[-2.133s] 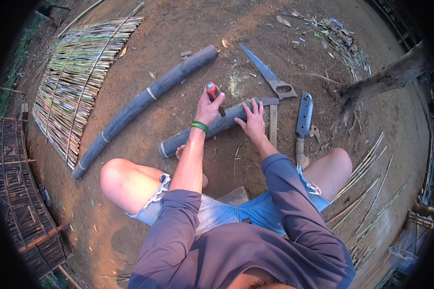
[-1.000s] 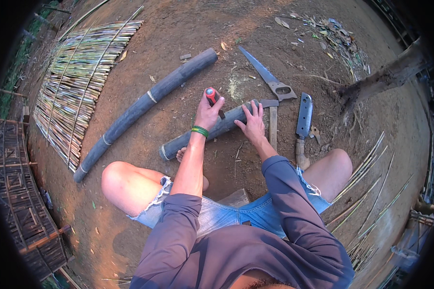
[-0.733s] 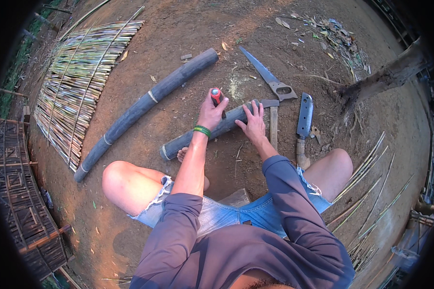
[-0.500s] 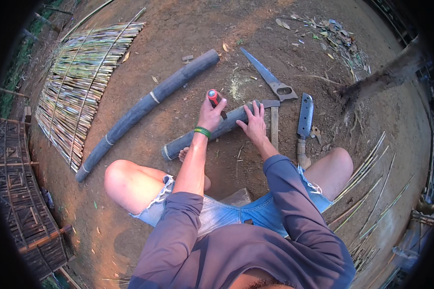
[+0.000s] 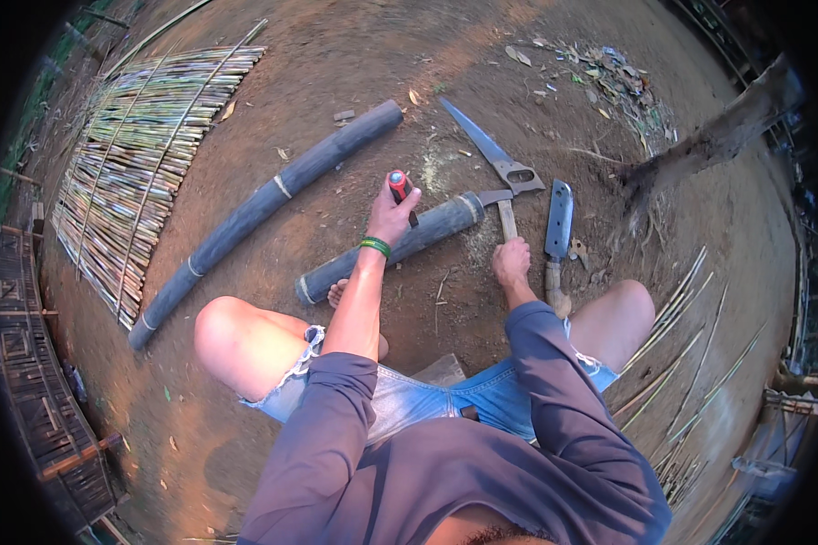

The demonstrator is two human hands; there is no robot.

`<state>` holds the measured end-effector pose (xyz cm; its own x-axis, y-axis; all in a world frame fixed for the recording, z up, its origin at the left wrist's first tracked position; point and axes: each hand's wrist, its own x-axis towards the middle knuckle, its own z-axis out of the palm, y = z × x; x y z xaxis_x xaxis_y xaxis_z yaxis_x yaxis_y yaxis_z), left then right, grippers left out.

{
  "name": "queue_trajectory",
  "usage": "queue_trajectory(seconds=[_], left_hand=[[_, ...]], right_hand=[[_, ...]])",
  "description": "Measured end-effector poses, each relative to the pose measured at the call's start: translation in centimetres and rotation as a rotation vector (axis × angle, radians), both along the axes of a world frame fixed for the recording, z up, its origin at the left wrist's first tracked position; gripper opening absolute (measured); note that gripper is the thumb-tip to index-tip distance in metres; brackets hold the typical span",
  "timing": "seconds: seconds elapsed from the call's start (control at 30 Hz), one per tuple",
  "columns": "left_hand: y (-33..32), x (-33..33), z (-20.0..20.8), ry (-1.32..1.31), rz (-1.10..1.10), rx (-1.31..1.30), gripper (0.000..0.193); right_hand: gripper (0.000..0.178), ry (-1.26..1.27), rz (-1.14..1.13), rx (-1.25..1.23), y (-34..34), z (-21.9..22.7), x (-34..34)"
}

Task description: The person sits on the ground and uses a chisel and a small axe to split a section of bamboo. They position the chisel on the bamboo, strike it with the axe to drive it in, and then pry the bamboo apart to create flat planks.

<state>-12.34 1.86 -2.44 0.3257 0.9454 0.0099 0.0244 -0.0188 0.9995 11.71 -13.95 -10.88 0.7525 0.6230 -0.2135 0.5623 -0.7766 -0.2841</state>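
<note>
My left hand (image 5: pixel 391 218) is closed around an upright chisel (image 5: pixel 398 185), whose red and black handle ends in a metal cap. Its lower end, mostly hidden by the hand, meets a thick dark bamboo section (image 5: pixel 436 227) lying slantwise on the dirt before me. My right hand (image 5: pixel 512 262) grips the wooden handle of a hammer (image 5: pixel 507 221). The hammer's metal head lies close to the bamboo's right end, by the handle of a hand saw (image 5: pixel 486 145). To the right of my right hand rests a broad cleaver-like knife (image 5: pixel 559 222) with a wooden handle.
A longer dark bamboo pole (image 5: pixel 264 204) lies farther left. Beyond it is a mat of lashed thin canes (image 5: pixel 145 168). Thin loose sticks (image 5: pixel 668 318) lie beside my right knee. Dry leaves (image 5: pixel 623 77) and a tree trunk (image 5: pixel 718 136) are at the far right.
My right hand has left the bamboo's right end and moved down and right to take hold of the hammer handle. My left hand still holds the chisel at the bamboo. The view has shifted slightly.
</note>
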Motion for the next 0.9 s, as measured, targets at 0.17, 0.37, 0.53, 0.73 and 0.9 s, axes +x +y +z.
queue_trajectory(seconds=[0.17, 0.37, 0.53, 0.73, 0.9], left_hand=[[-0.4, 0.4, 0.1, 0.096, 0.019, 0.025, 0.029], [-0.6, -0.3, 0.7, 0.134, 0.029, 0.037, 0.02], [-0.8, -0.3, 1.7, 0.146, 0.037, 0.045, 0.035], [-0.9, 0.1, 1.9, 0.142, 0.053, 0.083, 0.032], [-1.2, 0.2, 2.1, 0.134, 0.049, 0.084, 0.028]], right_hand=[[0.048, 0.152, 0.15, 0.271, 3.8, 8.2, 0.7], [0.035, 0.505, 0.5, 0.436, 5.0, 28.2, -5.1], [0.026, 0.371, 0.766, 0.594, 3.9, 36.9, -8.5], [0.021, 0.213, 0.808, 0.625, 1.7, 29.6, -9.3], [0.028, 0.328, 0.697, 0.384, 1.3, 29.3, -7.4]])
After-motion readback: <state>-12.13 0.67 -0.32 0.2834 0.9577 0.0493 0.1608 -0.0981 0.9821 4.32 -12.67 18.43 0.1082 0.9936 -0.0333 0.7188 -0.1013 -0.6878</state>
